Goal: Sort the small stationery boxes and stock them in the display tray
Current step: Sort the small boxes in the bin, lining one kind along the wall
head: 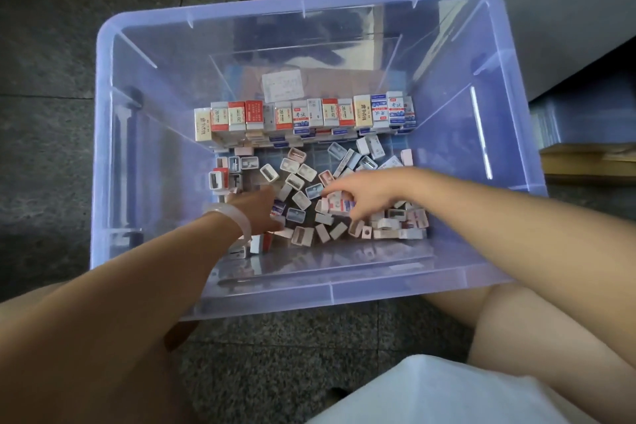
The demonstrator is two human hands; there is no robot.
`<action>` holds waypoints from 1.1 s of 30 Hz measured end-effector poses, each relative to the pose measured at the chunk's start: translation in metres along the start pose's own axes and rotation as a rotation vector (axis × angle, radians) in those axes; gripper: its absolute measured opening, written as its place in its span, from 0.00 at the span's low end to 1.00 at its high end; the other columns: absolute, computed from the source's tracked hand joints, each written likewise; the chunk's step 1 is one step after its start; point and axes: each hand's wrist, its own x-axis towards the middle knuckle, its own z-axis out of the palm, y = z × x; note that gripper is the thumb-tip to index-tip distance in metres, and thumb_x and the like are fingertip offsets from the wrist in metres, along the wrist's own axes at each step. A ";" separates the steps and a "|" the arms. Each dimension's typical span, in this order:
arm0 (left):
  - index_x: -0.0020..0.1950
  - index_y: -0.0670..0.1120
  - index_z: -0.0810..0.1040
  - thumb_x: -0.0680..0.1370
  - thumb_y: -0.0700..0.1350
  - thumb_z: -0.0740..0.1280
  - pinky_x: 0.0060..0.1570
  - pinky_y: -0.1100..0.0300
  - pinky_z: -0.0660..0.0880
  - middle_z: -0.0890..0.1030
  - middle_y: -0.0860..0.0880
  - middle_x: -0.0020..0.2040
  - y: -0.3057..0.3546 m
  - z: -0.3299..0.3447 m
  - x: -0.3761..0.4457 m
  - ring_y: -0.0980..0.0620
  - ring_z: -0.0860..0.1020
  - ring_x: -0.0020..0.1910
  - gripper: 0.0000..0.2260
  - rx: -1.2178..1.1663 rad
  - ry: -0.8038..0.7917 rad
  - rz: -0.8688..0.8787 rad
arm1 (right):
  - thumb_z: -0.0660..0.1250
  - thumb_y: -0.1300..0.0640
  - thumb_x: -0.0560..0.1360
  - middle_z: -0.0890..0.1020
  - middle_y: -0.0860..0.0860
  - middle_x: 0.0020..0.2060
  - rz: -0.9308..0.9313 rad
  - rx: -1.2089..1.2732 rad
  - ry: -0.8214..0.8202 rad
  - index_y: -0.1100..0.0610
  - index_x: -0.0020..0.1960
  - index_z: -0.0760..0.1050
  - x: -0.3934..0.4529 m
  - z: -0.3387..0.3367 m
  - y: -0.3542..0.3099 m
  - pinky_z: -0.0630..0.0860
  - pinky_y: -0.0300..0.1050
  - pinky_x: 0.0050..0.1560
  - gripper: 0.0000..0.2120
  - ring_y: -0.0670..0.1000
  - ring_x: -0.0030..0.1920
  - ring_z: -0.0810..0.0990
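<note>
Clear lilac plastic storage tub [103,134] on grey speckled floor. Small red/blue/white stationery boxes [303,115] stacked upright in row across far wall, long axes vertical; loose ones [299,198] scattered every direction near side. L hand [263,208] w/ pale bangle [237,220] among loose boxes, grasp can't tell. R hand [358,191] fingers curled onto pile; held or not, can't tell.

Both bare forearms reach forward and down, converging toward the middle. The left hand [263,208] lies palm down at the end of a straight arm, its fingers hidden from view beyond the knuckles, and a pale translucent bangle [234,222] circles its wrist. The right hand [358,191] extends leftward with the wrist slightly bent, fingers pointing down and loosely curled; whether they pinch anything cannot be told.
</note>
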 end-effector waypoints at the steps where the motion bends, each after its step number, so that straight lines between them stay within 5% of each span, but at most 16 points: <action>1: 0.71 0.42 0.60 0.76 0.52 0.67 0.53 0.56 0.72 0.78 0.44 0.59 0.002 0.001 0.002 0.44 0.78 0.56 0.29 -0.019 0.019 0.002 | 0.67 0.60 0.74 0.72 0.53 0.62 0.041 -0.067 0.024 0.55 0.74 0.60 -0.004 -0.008 0.007 0.69 0.38 0.45 0.31 0.51 0.52 0.71; 3: 0.72 0.42 0.60 0.77 0.50 0.68 0.55 0.53 0.73 0.77 0.43 0.61 0.005 -0.003 0.005 0.43 0.77 0.57 0.29 -0.074 0.047 0.042 | 0.66 0.61 0.74 0.73 0.56 0.57 0.135 -0.208 0.018 0.59 0.70 0.65 -0.010 -0.016 0.017 0.67 0.39 0.38 0.25 0.51 0.49 0.70; 8: 0.64 0.42 0.72 0.80 0.40 0.61 0.45 0.61 0.72 0.78 0.44 0.54 -0.002 -0.008 0.005 0.48 0.76 0.46 0.12 -0.124 0.005 0.172 | 0.65 0.61 0.74 0.77 0.53 0.50 0.224 -0.312 -0.196 0.58 0.61 0.69 -0.007 0.000 0.020 0.73 0.46 0.44 0.16 0.55 0.48 0.75; 11: 0.70 0.46 0.69 0.80 0.33 0.57 0.53 0.55 0.75 0.77 0.43 0.60 -0.007 -0.005 0.003 0.45 0.78 0.53 0.20 -0.100 0.028 0.160 | 0.65 0.56 0.75 0.78 0.54 0.57 0.211 -0.308 -0.289 0.57 0.64 0.72 -0.004 0.011 0.016 0.75 0.46 0.52 0.17 0.56 0.52 0.77; 14: 0.71 0.42 0.65 0.78 0.33 0.61 0.51 0.57 0.75 0.75 0.41 0.61 -0.001 -0.011 0.002 0.45 0.77 0.54 0.21 -0.058 0.036 0.148 | 0.62 0.54 0.78 0.73 0.53 0.59 0.163 -0.358 -0.280 0.59 0.71 0.64 -0.010 0.013 0.007 0.75 0.35 0.40 0.23 0.55 0.46 0.75; 18: 0.62 0.39 0.67 0.77 0.36 0.65 0.44 0.60 0.74 0.78 0.45 0.49 0.001 -0.013 -0.001 0.50 0.75 0.43 0.14 -0.051 0.036 0.193 | 0.66 0.57 0.75 0.77 0.55 0.58 0.196 -0.550 -0.312 0.61 0.62 0.73 -0.011 0.024 0.002 0.75 0.47 0.46 0.16 0.55 0.46 0.74; 21: 0.67 0.36 0.65 0.78 0.35 0.63 0.44 0.60 0.75 0.78 0.44 0.48 0.000 -0.011 -0.002 0.50 0.76 0.42 0.18 -0.006 0.028 0.169 | 0.69 0.57 0.73 0.78 0.52 0.50 0.190 -0.642 -0.273 0.60 0.58 0.76 -0.013 0.025 0.002 0.71 0.45 0.35 0.15 0.54 0.45 0.75; 24: 0.52 0.40 0.75 0.80 0.37 0.60 0.38 0.65 0.74 0.79 0.44 0.48 0.002 -0.020 -0.002 0.52 0.76 0.40 0.05 0.070 0.043 0.119 | 0.68 0.53 0.73 0.74 0.52 0.40 0.148 -0.585 -0.233 0.58 0.52 0.75 -0.014 0.020 0.009 0.69 0.43 0.30 0.11 0.53 0.40 0.74; 26: 0.42 0.44 0.71 0.80 0.38 0.60 0.31 0.68 0.67 0.76 0.48 0.42 0.005 -0.030 0.000 0.54 0.73 0.36 0.07 -0.031 0.164 0.129 | 0.67 0.51 0.73 0.73 0.50 0.37 0.190 -0.452 -0.228 0.59 0.49 0.73 -0.011 0.018 0.015 0.73 0.44 0.37 0.12 0.53 0.40 0.74; 28: 0.43 0.46 0.69 0.78 0.36 0.64 0.31 0.68 0.66 0.74 0.51 0.39 0.016 -0.039 0.001 0.55 0.72 0.36 0.07 -0.179 0.268 0.190 | 0.66 0.47 0.74 0.78 0.52 0.45 0.238 -0.327 -0.259 0.62 0.54 0.75 -0.006 0.016 0.021 0.76 0.47 0.47 0.19 0.54 0.46 0.77; 33: 0.51 0.43 0.72 0.78 0.34 0.60 0.37 0.70 0.73 0.72 0.53 0.38 0.056 -0.053 0.009 0.56 0.74 0.37 0.06 0.001 0.111 0.397 | 0.66 0.39 0.72 0.75 0.53 0.63 0.237 -0.277 -0.299 0.59 0.68 0.70 -0.003 0.010 0.026 0.73 0.52 0.61 0.32 0.56 0.60 0.75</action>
